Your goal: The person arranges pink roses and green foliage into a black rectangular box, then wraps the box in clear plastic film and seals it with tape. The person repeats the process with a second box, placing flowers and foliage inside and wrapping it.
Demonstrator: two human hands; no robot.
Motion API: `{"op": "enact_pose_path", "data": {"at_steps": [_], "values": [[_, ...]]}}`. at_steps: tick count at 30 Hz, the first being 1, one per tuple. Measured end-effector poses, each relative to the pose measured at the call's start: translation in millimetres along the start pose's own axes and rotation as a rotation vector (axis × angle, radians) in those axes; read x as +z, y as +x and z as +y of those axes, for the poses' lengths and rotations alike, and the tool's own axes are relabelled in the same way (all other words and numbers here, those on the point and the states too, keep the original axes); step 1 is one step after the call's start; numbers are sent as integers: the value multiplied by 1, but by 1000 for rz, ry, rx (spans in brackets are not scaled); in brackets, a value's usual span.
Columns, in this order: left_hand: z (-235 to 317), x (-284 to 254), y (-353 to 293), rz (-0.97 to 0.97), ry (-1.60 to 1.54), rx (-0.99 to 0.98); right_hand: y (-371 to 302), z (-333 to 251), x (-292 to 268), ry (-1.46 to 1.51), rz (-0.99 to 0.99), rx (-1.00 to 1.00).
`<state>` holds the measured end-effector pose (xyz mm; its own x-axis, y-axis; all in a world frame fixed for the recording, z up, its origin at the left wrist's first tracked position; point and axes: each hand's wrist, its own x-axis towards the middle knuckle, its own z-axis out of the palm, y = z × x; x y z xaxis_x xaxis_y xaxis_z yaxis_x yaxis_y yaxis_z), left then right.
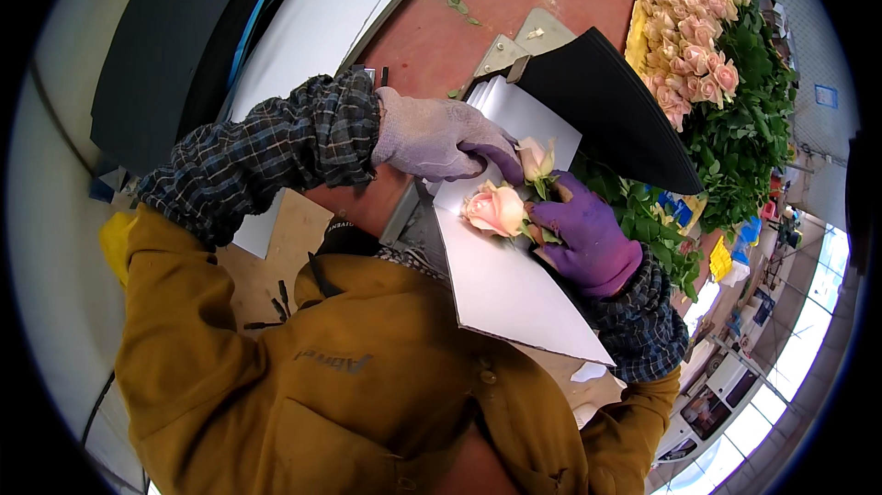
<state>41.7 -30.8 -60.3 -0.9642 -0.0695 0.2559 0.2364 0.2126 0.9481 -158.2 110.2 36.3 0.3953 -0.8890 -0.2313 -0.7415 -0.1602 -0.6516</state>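
Two pale pink roses lie over a folded white cardboard sheet (528,288) in front of my chest. My right hand (593,233), in a purple glove, closes round the stems just below the blooms. The fuller rose (496,208) is nearer me; the smaller rose (536,160) sits beyond it. My left hand (446,139), in a whitish glove with purple fingers, reaches across the sheet. Its curled fingertips meet the smaller rose's side, and part of their grip is hidden. Behind the sheet stands a curved black flap (606,100).
A metal bracket (524,40) is fixed by the flap on the reddish tabletop (413,45). Many pink roses (694,31) with dense green leaves (735,118) are heaped at the far right. Loose leaves (459,6) lie on the table. A white panel (322,13) borders its left side.
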Motion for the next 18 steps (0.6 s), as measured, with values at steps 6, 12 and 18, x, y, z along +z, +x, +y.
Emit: {"op": "enact_pose_path", "data": {"at_steps": [6, 12, 18], "values": [[31, -20, 9, -304, -263, -535, 3, -4, 6, 56, -20, 57], [36, -22, 2, -296, -401, -626, 4, -2, 8, -228, 129, 37], [23, -17, -4, -305, -526, -696, 1, 0, 13, -539, 75, -53]]}}
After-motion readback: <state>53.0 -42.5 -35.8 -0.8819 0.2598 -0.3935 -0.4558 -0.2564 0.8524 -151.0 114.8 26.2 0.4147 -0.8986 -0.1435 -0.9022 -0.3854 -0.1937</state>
